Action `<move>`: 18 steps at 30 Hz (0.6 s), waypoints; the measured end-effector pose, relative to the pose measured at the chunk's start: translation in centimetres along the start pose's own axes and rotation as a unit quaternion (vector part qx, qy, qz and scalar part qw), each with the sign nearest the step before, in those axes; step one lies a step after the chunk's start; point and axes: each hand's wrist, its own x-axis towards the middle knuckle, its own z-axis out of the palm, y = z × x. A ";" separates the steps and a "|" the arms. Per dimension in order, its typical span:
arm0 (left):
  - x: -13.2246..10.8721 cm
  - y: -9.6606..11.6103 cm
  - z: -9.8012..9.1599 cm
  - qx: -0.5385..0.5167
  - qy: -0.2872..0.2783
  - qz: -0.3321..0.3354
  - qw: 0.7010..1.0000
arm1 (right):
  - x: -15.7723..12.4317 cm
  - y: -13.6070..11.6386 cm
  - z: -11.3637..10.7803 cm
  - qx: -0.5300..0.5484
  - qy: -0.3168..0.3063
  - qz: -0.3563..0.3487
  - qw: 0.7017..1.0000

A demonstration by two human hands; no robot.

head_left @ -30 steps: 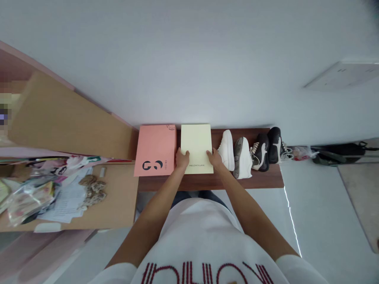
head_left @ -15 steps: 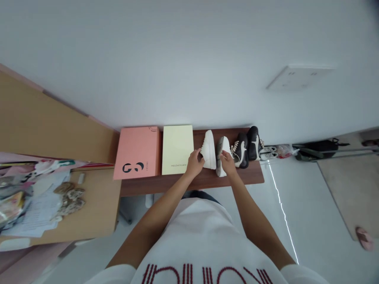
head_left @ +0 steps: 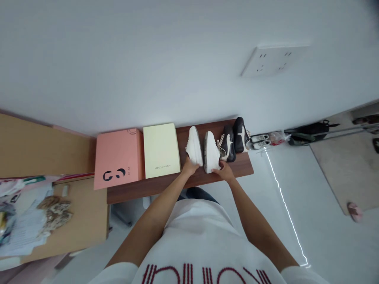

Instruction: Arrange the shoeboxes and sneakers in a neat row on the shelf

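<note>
Two white shoes lie on their sides on the brown wooden shelf, a narrow gap between them. My left hand [head_left: 190, 165] grips the near end of the left white shoe [head_left: 194, 146]. The fingers of my right hand [head_left: 223, 170] are round the near end of the right white shoe [head_left: 211, 153]. Just right of it are two dark brown shoes with cream trim, the nearer one [head_left: 227, 144] and the farther one [head_left: 239, 134]. A pale yellow box [head_left: 161, 148] and a pink box [head_left: 118, 156] sit to the left on the shelf [head_left: 148, 188].
A tan desk [head_left: 85, 213] with papers and a patterned cloth [head_left: 56, 215] is at the left. Grey-white shoes [head_left: 260, 141] and a plastic bag [head_left: 277, 138] lie beyond the shelf's right end. A wall socket plate [head_left: 275, 59] is above.
The view has shifted. My right hand has moved from the top of the right white shoe to its near end, and my left hand now grips the left shoe's near end. Both shoes are tilted differently.
</note>
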 end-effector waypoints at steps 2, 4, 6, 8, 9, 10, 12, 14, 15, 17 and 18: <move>0.2 -0.3 -0.2 0.009 -0.016 -0.008 1.000 | 0.0 0.2 0.3 -0.033 -0.013 0.000 0.999; 0.3 -0.5 -0.3 0.020 -0.029 -0.022 0.999 | 0.0 0.1 0.4 -0.066 -0.030 0.001 0.997; 0.3 -0.6 -0.3 0.034 -0.031 -0.032 0.998 | 0.2 -0.1 0.5 -0.081 -0.057 0.004 0.995; 0.3 -0.6 -0.2 0.055 -0.023 -0.031 0.998 | 0.3 -0.4 0.5 -0.084 -0.077 -0.002 0.993; 0.3 -0.5 -0.1 0.070 -0.017 -0.028 0.997 | 0.4 -0.5 0.4 -0.085 -0.080 -0.008 0.993; 0.3 -0.4 -0.1 0.086 -0.009 -0.023 0.996 | 0.4 -0.8 0.4 -0.087 -0.080 -0.016 0.993; 0.2 -0.1 -0.3 0.118 0.008 -0.008 0.993 | 0.4 -1.4 0.3 -0.092 -0.081 -0.040 0.992; 0.0 0.4 -0.6 0.146 0.017 0.012 0.989 | 0.3 -2.2 0.1 -0.100 -0.087 -0.074 0.988; -0.1 0.8 -0.8 0.159 0.018 0.023 0.987 | 0.3 -2.6 -0.1 -0.107 -0.091 -0.092 0.986; -0.2 1.5 -1.2 0.185 0.017 0.041 0.982 | 0.2 -3.5 -0.5 -0.132 -0.093 -0.124 0.979; -0.3 1.9 -1.4 0.198 0.015 0.050 0.979 | 0.2 -4.0 -0.8 -0.152 -0.092 -0.135 0.975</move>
